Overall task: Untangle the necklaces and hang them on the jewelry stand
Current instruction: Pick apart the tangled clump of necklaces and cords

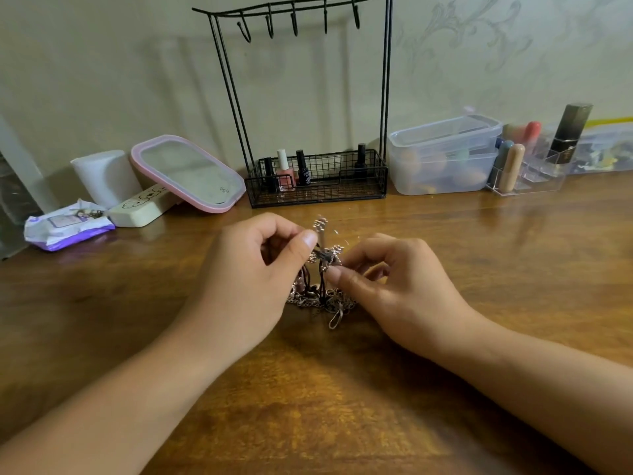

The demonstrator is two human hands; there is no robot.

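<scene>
1. Here we pinch the necklaces (322, 269) with both hands over the worktop (342, 389), in front of the stand (308, 97). Our left hand (253, 279) grips a strand near the top of the bunch between thumb and curled fingers; our right hand (394, 286) pinches the knot just beside it, lower and to the right.

2. The bunch runs roughly upright: its top is lifted between our two grips, and its lower loops lie piled on the worktop between our wrists. Both hands are about equally near the knot, one on each side, so we judge the coming move is to draw them apart sideways.

3. The stand lies straight ahead beyond the bunch, well apart from it, and its five hooks (294, 24) carry nothing; no necklace is hung yet.

4. We cannot tell how many necklaces are in the bunch, nor which strand each hand holds; the chains blur together, and our left palm hides part of the pile.
</scene>
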